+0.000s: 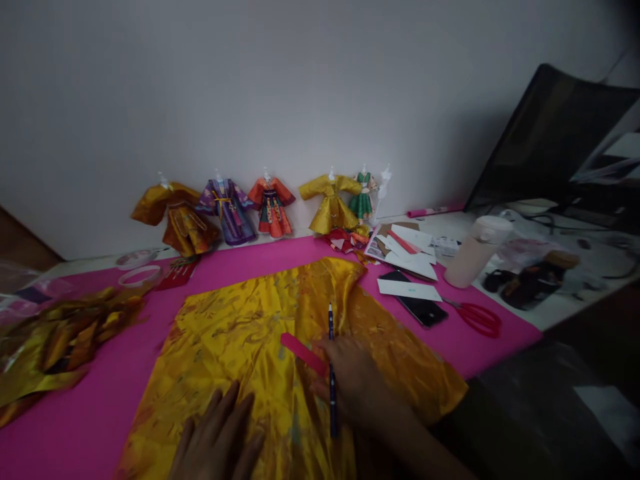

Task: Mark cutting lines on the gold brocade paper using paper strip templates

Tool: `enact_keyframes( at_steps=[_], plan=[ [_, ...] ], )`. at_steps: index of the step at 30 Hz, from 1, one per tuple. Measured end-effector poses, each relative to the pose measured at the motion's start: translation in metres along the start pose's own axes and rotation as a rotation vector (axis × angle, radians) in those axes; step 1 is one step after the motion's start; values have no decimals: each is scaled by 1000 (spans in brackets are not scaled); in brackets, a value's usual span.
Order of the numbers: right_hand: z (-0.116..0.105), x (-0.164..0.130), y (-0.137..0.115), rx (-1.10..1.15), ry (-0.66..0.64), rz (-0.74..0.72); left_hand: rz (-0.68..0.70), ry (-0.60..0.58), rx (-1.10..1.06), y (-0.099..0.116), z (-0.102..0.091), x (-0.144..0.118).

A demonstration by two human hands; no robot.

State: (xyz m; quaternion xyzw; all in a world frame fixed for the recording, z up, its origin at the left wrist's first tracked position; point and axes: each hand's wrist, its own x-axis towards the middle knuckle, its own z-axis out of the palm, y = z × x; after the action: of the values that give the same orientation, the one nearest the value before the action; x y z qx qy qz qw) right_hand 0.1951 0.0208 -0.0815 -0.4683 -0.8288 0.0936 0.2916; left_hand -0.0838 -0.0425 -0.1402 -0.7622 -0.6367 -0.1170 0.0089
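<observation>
A large sheet of yellow patterned paper (240,333), creased into folds, lies on a pink mat (125,393). My left hand (220,437) rests flat on its near part, fingers spread, holding nothing. My right hand (350,380) presses on the paper's middle fold and holds a dark blue pen (331,373) lying along the fingers, tip pointing away from me. A pink strip (303,352) pokes out from under my right hand's fingertips, on the paper.
Several small paper robes (270,207) stand along the wall. Crumpled gold paper (60,340) lies left. To the right are a black phone (420,303), a white envelope (407,290), red scissors (477,317), a white cup (475,250), paper scraps and a black chair back (550,133).
</observation>
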Motion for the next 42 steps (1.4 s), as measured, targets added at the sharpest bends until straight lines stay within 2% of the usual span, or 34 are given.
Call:
enact_keyframes(
  at_steps=[2, 5, 9, 15, 23, 33, 36, 38, 40, 42],
  plan=[
    [7, 1, 4, -19, -28, 36, -15, -56, 4, 5, -3, 0],
    [18, -2, 12, 0, 14, 57, -42, -93, 12, 11, -7, -1],
    [28, -9, 16, 50, 87, 63, -46, -37, 27, 16, -4, -3],
    [27, -7, 12, 23, 133, 2, -26, 12, 82, 15, 2, -7],
    [33, -5, 16, 6, 147, -28, -38, -35, 55, 21, -5, -6],
    [28, -2, 14, -32, 168, -98, 94, 163, 30, 18, -22, -14],
    [21, 2, 13, -30, 157, -113, 97, 265, -84, 23, -31, -16],
    [12, 3, 10, 6, 164, -110, 43, 295, -239, 30, -36, -16],
    [-1, 4, 4, 74, 206, -114, -71, 281, -426, 37, -41, -16],
    [-15, 2, -8, 156, 248, -112, -246, 293, -625, 42, -46, -15]
  ],
)
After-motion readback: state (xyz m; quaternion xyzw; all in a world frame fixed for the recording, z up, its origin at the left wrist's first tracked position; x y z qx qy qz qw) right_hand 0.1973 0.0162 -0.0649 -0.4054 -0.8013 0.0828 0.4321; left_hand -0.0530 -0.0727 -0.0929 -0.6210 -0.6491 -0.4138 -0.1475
